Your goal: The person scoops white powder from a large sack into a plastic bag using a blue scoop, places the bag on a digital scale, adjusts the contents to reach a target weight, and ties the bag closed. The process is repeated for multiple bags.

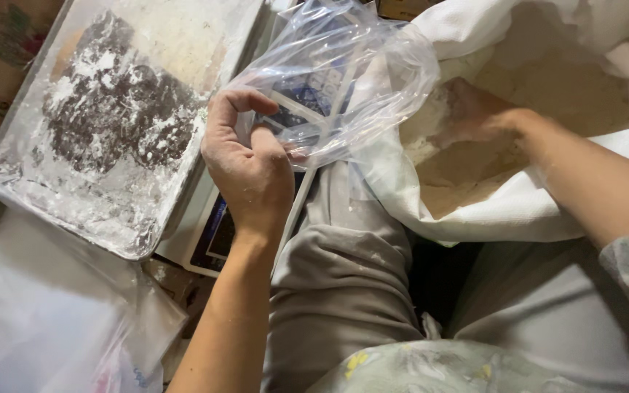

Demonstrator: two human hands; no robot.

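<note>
Fingers (252, 116) pinch clear bag (343, 73) beside floury scale tray (23, 185).

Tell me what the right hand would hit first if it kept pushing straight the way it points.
Most likely the pale powder itself: the right hand points left and down inside the big white woven sack, already touching it. Depth is unclear.

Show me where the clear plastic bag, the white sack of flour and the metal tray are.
clear plastic bag (343, 80), head view, on its crinkled middle.
white sack (518, 211), head view, on its folded front rim.
metal tray (183, 36), head view, on its powdery pale upper part.
</note>
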